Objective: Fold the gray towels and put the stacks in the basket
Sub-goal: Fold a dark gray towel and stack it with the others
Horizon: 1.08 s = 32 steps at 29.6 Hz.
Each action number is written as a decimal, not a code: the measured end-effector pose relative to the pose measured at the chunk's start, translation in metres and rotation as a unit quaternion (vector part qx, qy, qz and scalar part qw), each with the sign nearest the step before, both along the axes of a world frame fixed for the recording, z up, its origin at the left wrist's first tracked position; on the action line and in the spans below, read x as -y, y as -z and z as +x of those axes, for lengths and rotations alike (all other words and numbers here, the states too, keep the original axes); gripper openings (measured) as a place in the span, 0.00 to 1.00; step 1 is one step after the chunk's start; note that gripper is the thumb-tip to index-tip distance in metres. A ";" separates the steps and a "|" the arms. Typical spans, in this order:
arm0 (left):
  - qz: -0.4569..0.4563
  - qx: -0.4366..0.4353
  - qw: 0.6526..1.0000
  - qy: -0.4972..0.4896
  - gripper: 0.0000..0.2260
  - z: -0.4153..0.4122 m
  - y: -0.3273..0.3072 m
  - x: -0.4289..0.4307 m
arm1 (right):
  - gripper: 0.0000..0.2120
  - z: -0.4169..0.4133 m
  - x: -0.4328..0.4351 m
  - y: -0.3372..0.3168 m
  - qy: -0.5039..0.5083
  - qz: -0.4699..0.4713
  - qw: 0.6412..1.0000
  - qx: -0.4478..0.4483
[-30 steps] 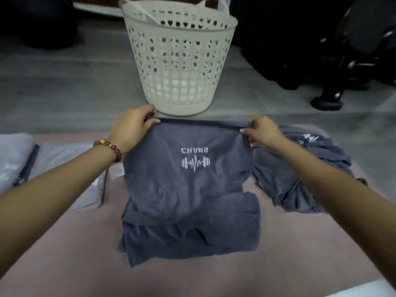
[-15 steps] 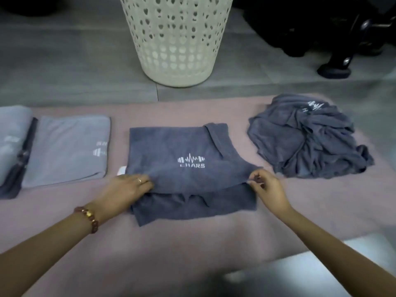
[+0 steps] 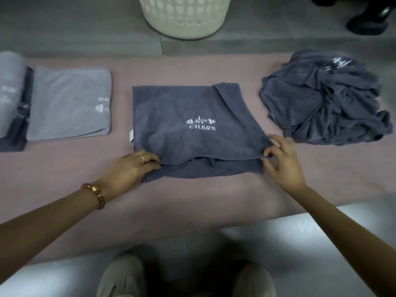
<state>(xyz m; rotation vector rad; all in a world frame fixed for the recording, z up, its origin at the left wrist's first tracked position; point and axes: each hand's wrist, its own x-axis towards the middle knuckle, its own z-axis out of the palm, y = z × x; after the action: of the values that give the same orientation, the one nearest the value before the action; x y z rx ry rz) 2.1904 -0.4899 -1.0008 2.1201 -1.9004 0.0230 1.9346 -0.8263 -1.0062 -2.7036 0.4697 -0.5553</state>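
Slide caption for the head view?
Left hand and right hand hold the near edge of the dark towel on the pink mat.

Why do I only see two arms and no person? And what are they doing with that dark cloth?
There is no machine here. The person wears a camera on their head, so the picture looks down at their own arms, just as your eyes would. The left hand and the right hand each hold a near corner of the dark towel. It lies folded over on a pink mat. On its left lies a folded towel in lighter gray. On its right is a crumpled pile of towels not yet folded. The white basket stands on the floor beyond the mat. At the bottom you can see the person's shoes.
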 end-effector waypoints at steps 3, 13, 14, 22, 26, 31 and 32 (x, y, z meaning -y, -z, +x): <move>0.015 -0.001 1.000 -0.014 0.16 -0.008 0.010 -0.001 | 0.10 -0.002 -0.003 0.004 -0.077 -0.076 0.993 -0.049; 0.013 0.023 0.997 -0.068 0.15 -0.010 0.011 -0.001 | 0.13 -0.003 -0.008 0.003 -0.087 -0.002 0.986 -0.140; 0.006 0.026 0.997 -0.071 0.15 -0.008 0.009 -0.002 | 0.11 -0.003 -0.006 -0.001 -0.081 0.005 0.987 -0.138; -0.029 0.055 0.989 -0.134 0.15 0.004 0.006 -0.016 | 0.05 0.005 0.016 -0.022 -0.043 0.078 0.991 -0.099; -0.117 -0.039 0.976 -0.180 0.14 0.031 -0.025 -0.008 | 0.20 0.020 0.026 -0.044 0.041 0.217 0.975 0.015; -0.210 -0.214 0.924 -0.236 0.13 0.069 -0.083 0.023 | 0.15 0.071 0.042 -0.083 0.101 0.309 0.929 0.178; -0.196 -0.229 0.925 -0.230 0.17 0.078 -0.091 0.027 | 0.16 0.081 0.044 -0.092 0.105 0.309 0.923 0.205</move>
<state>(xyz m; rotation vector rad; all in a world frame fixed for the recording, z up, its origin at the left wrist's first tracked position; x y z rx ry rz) 2.2686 -0.5171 -0.9099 2.0133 -1.0146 0.0039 2.0152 -0.8705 -0.9141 -1.8872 0.6827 -0.8395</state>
